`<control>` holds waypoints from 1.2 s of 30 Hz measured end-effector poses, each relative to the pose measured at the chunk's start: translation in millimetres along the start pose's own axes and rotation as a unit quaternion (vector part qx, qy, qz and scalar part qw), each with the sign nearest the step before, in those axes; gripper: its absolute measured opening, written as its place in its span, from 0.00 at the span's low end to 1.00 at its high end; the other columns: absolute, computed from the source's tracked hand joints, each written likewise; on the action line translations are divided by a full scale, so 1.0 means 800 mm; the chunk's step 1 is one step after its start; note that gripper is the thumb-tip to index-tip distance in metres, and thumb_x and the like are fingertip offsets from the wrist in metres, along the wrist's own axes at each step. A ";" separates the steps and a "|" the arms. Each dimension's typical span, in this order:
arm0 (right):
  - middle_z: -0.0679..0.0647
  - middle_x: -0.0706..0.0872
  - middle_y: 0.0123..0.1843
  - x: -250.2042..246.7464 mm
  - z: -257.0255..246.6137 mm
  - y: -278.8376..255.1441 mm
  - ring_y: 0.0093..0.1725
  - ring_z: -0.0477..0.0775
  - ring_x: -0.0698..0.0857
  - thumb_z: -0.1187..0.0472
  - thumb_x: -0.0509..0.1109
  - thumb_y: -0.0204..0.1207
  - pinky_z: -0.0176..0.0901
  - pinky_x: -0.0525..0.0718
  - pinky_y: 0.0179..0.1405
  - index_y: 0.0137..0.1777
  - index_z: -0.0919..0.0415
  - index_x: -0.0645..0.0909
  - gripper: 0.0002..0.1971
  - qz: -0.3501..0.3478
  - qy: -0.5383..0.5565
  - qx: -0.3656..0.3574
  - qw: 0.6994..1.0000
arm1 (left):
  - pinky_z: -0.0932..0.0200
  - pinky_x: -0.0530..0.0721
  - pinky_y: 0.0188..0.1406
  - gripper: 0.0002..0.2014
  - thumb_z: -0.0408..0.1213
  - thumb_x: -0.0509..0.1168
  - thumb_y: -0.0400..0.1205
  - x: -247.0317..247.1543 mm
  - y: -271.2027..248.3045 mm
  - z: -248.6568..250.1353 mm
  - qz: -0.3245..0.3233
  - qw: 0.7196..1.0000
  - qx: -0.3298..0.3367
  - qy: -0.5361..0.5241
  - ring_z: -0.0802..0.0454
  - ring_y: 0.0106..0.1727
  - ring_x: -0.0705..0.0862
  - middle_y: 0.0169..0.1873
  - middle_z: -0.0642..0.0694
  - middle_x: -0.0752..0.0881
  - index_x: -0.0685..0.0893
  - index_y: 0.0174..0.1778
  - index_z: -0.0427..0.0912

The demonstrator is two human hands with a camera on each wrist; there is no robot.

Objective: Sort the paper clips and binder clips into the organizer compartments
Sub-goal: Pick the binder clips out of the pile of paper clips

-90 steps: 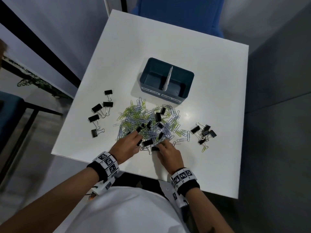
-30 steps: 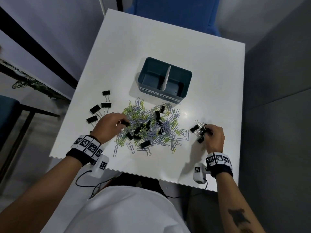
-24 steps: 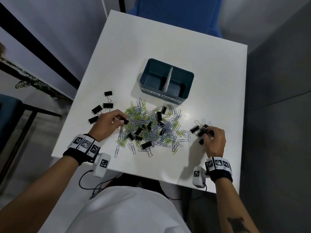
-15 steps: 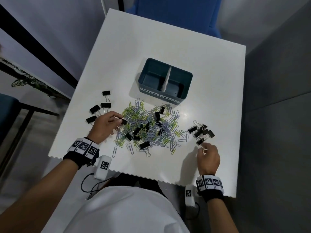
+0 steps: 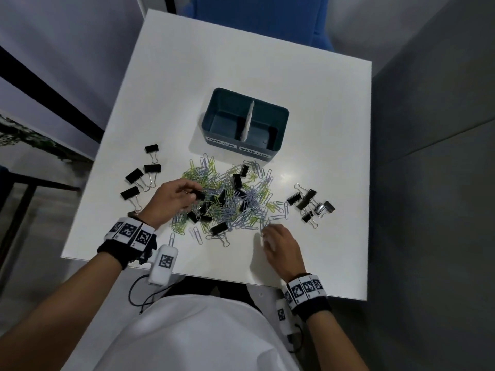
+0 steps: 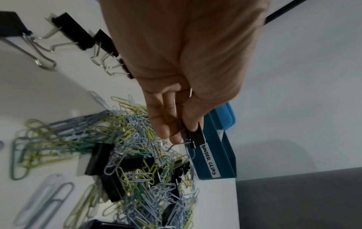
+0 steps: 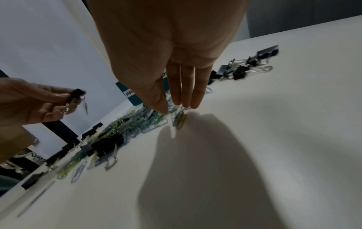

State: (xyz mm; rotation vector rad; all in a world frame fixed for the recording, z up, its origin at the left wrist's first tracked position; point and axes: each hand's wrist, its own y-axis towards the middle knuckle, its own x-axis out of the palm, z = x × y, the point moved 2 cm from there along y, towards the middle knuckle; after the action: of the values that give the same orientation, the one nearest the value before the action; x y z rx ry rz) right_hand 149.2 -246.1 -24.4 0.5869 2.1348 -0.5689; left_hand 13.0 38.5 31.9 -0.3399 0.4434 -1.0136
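A teal two-compartment organizer, labelled for paper clips on the left and binder clips on the right, stands behind a mixed pile of green and lilac paper clips with black binder clips in it. My left hand pinches a black binder clip just above the pile's left side; it also shows in the right wrist view. My right hand hovers with straight fingers over the pile's near right edge and holds nothing.
Separate groups of black binder clips lie at the left and right of the white table. A blue chair stands behind the far edge. The table's near edge runs right by my wrists.
My right hand left the right binder clip group and moved left to the pile's near edge. My left hand stayed at the pile's left side with a binder clip pinched.
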 end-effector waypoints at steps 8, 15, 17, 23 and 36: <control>0.55 0.85 0.61 -0.037 -0.104 0.077 0.49 0.47 0.84 0.55 0.70 0.80 0.43 0.85 0.52 0.66 0.59 0.81 0.17 0.032 0.179 -0.030 0.983 | 0.54 0.89 0.41 0.15 0.21 0.60 0.83 0.027 0.000 0.049 -0.061 0.997 0.026 -0.049 0.40 0.48 0.89 0.55 0.37 0.85 0.83 0.62 0.37; 0.42 0.88 0.46 -0.051 -0.143 0.103 0.46 0.45 0.88 0.62 0.77 0.74 0.41 0.88 0.48 0.63 0.54 0.85 0.17 0.041 0.341 0.046 0.938 | 0.54 0.89 0.34 0.11 0.25 0.65 0.81 0.041 -0.003 0.070 -0.059 0.996 0.060 -0.037 0.49 0.48 0.88 0.53 0.42 0.87 0.85 0.58 0.38; 0.43 0.89 0.44 -0.050 -0.139 0.101 0.45 0.45 0.88 0.64 0.77 0.73 0.44 0.88 0.49 0.56 0.58 0.88 0.12 0.057 0.362 0.048 0.929 | 0.63 0.84 0.32 0.10 0.28 0.68 0.80 0.040 -0.005 0.072 -0.045 0.995 0.084 -0.003 0.57 0.45 0.86 0.49 0.48 0.88 0.87 0.55 0.41; 0.51 0.90 0.42 -0.053 -0.134 0.095 0.40 0.46 0.86 0.66 0.73 0.77 0.45 0.86 0.43 0.50 0.61 0.90 0.06 0.037 0.424 0.038 0.904 | 0.59 0.83 0.30 0.08 0.30 0.70 0.79 0.034 -0.004 0.074 -0.041 0.997 0.066 0.000 0.58 0.38 0.82 0.41 0.46 0.86 0.88 0.53 0.41; 0.63 0.84 0.35 -0.067 -0.143 0.085 0.32 0.51 0.79 0.72 0.67 0.80 0.40 0.79 0.33 0.44 0.71 0.85 0.06 0.029 0.545 0.085 0.833 | 0.61 0.80 0.28 0.11 0.27 0.62 0.83 0.038 -0.002 0.092 -0.172 0.976 -0.063 -0.118 0.49 0.33 0.80 0.33 0.41 0.83 0.84 0.59 0.36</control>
State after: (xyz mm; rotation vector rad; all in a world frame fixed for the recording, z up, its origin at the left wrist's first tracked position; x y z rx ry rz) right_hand 150.0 -137.6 69.7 1.2990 3.1182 -0.4166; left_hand 62.6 16.3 89.6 -0.6606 0.2368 -1.2656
